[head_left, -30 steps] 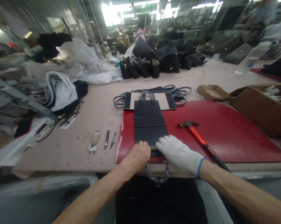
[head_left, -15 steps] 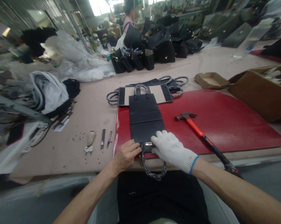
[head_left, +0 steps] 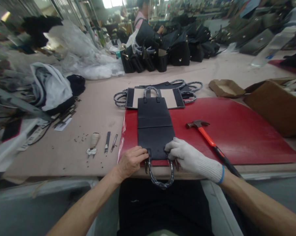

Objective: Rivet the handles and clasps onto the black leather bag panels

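A black bag panel point(head_left: 155, 132) lies flat on the red board, with a plastic-wrapped handle point(head_left: 162, 185) hanging over the table's front edge and another handle point(head_left: 151, 91) at its far end. My bare left hand point(head_left: 133, 160) pinches the panel's near left edge beside the handle's base. My right hand point(head_left: 184, 157), in a white knit glove with a blue cuff, closes on the near right edge by the other handle base. Small dark pieces poke out below the fingers of both hands; what they are I cannot make out. No metal fitting shows on the panel.
A claw hammer point(head_left: 211, 144) with an orange-black handle lies right on the red board point(head_left: 248, 131). Left are a cord-wrapped pronged tool point(head_left: 93, 144), a flat blade point(head_left: 107, 142) and a slim punch point(head_left: 114, 143). More bag panels point(head_left: 176, 98), cardboard boxes point(head_left: 273, 101) and black bags point(head_left: 178, 52) stand behind.
The silvery fitting seen on the panel by my right fingers no longer shows. My right hand has shifted right to the panel's corner; my left hand stays at its edge. The view has shifted slightly.
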Available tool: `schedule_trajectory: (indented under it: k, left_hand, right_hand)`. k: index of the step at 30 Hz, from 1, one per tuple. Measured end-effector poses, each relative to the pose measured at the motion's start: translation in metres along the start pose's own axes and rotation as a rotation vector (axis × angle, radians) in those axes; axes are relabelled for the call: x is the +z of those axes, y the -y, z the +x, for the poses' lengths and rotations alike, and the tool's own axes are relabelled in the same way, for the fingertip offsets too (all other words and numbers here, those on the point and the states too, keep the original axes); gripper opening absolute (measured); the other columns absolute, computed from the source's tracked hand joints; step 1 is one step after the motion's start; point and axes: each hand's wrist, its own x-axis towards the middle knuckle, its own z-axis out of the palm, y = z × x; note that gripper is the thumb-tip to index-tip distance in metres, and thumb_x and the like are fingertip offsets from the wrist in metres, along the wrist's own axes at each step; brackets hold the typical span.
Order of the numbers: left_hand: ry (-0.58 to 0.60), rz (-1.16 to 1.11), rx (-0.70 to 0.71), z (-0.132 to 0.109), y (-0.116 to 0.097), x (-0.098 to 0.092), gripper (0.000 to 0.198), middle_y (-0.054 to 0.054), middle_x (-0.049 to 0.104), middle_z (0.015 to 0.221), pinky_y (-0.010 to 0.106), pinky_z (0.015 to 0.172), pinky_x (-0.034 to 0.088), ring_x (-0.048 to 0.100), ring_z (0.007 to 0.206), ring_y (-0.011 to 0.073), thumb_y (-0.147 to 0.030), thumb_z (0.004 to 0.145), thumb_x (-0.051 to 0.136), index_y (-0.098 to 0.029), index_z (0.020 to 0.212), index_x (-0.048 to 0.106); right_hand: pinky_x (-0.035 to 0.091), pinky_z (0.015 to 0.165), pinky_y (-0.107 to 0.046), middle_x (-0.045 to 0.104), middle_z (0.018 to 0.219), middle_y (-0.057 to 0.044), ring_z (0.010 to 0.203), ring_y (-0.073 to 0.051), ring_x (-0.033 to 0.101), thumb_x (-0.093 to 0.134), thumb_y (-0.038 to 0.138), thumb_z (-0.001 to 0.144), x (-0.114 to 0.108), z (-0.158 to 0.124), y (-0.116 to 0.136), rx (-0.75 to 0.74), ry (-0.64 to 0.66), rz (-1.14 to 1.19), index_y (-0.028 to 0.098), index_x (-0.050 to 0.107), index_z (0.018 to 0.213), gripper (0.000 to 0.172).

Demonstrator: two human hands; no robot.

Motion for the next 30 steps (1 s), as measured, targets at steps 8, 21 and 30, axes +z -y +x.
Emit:
schedule_trajectory:
  k: [8, 21, 30]
  left_hand:
    - [0.018, -0.016, -0.020, -0.001, -0.001, -0.001, 0.033, 0.010, 0.075, 0.102, 0.034, 0.081, 0.060, 0.066, 0.088, 0.0193, 0.002, 0.096, 0.043, -0.014, 0.102, 0.071]
    - [-0.049, 0.153, -0.117, 0.000, -0.024, 0.014, 0.040, 0.012, 0.074, 0.108, 0.042, 0.093, 0.062, 0.067, 0.100, 0.0242, 0.006, 0.087, 0.043, -0.015, 0.107, 0.071]
    - [-0.053, 0.102, -0.181, 0.006, -0.026, 0.012, 0.032, 0.013, 0.072, 0.103, 0.041, 0.093, 0.062, 0.065, 0.098, 0.0242, 0.004, 0.090, 0.044, -0.013, 0.102, 0.070]
  right_hand:
    - [0.028, 0.127, -0.057, 0.069, 0.126, -0.005, 0.128, -0.023, 0.060, 0.047, 0.009, 0.092, 0.020, -0.032, 0.010, 0.207, -0.280, 0.392, 0.025, 0.069, 0.111, 0.033]
    - [0.032, 0.125, -0.061, 0.050, 0.152, -0.016, 0.148, -0.037, 0.037, 0.065, 0.026, 0.087, 0.044, -0.016, 0.015, 0.331, -0.311, -0.150, 0.013, 0.059, 0.140, 0.055]
    - [0.036, 0.122, -0.063, 0.051, 0.151, -0.017, 0.146, -0.039, 0.039, 0.060, 0.028, 0.088, 0.052, -0.014, 0.015, 0.320, -0.349, -0.207, 0.011, 0.056, 0.142, 0.057]
